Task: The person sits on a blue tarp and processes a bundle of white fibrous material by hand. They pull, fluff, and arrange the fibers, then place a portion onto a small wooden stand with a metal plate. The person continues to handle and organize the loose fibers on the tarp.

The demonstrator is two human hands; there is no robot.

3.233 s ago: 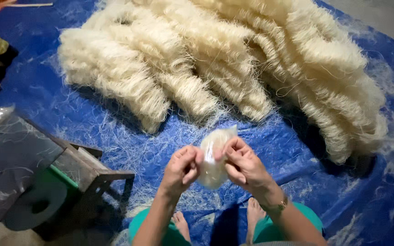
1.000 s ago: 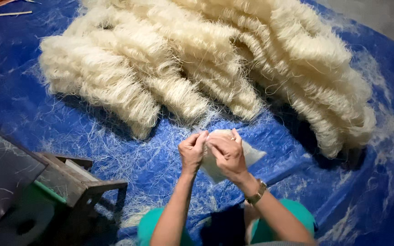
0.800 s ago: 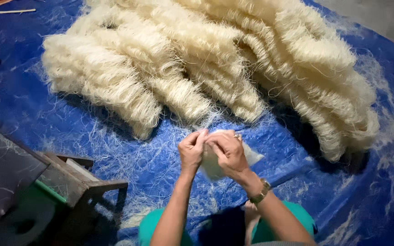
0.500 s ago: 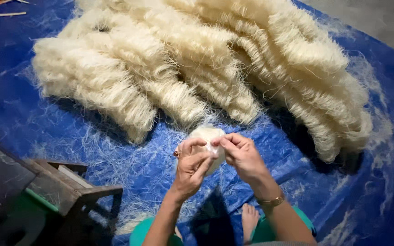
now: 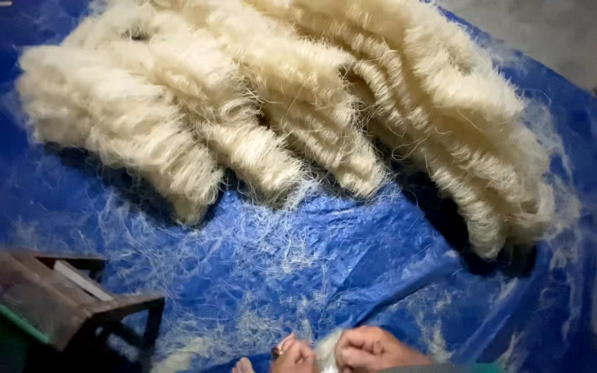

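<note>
At the far left, a low wooden stool (image 5: 70, 304) stands on the blue tarp (image 5: 354, 255), its dark legs and slatted top just inside the lower corner. Above and to the right of it, long pale bundles of fibre (image 5: 264, 117) lie fanned across the tarp, their frayed ends pointing toward you, with loose strands (image 5: 243, 255) scattered over the blue sheet between the bundles and your hands. At the bottom edge, near the middle, your left hand (image 5: 291, 356) is curled with its fingers bent inward, touching a small tuft of pale fibre (image 5: 326, 349). Just to the right, your right hand (image 5: 374, 349) is closed in a loose fist against the same tuft, so the tuft sits pinched between both hands, well apart from the big bundles. Most of each hand is cut off by the frame, so you cannot tell how firm either grip is. At the far right, bare grey floor (image 5: 540, 41) shows beyond the tarp
</note>
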